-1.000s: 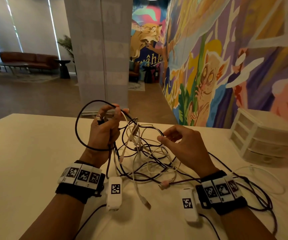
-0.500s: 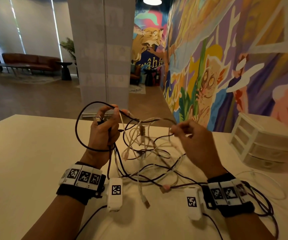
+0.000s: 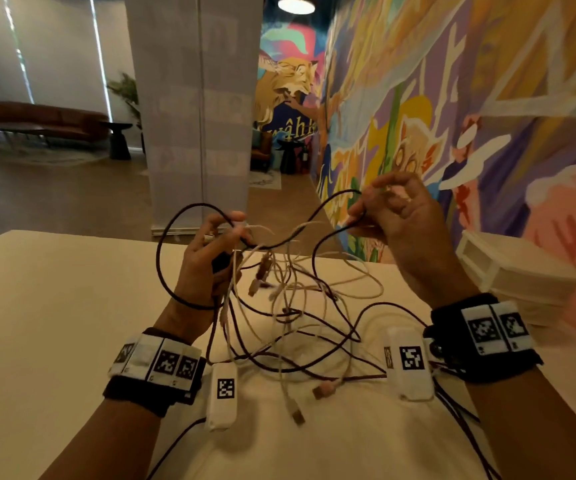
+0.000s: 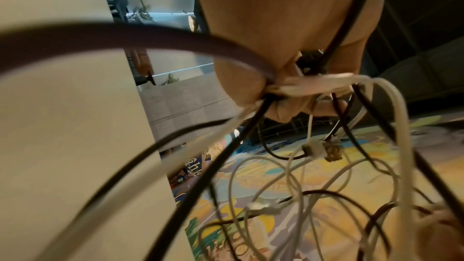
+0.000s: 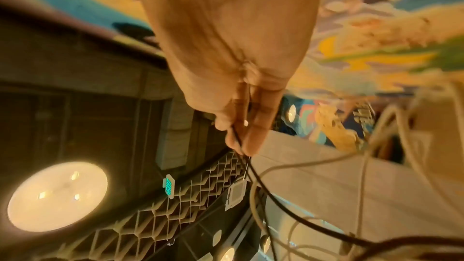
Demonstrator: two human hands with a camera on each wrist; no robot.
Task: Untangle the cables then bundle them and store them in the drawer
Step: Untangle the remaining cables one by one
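Observation:
A tangle of black and white cables (image 3: 293,317) hangs between my hands above the cream table (image 3: 54,323). My left hand (image 3: 210,258) is raised at centre left and grips a bunch of black and white strands (image 4: 301,86); a black loop (image 3: 162,258) arcs round its wrist side. My right hand (image 3: 393,216) is lifted higher at the right and pinches a black cable (image 5: 241,146) between thumb and fingers, pulling it up out of the knot. Loose plug ends (image 3: 321,391) lie on the table below.
A white plastic drawer unit (image 3: 508,271), its drawers closed, stands at the right edge of the table against the painted mural wall (image 3: 487,98). More black cable (image 3: 463,420) trails under my right forearm. A grey pillar (image 3: 193,116) stands beyond the table's far edge.
My right hand has risen and moved right, drawing a black cable up out of the tangle. The left hand has kept its grip in nearly the same place.

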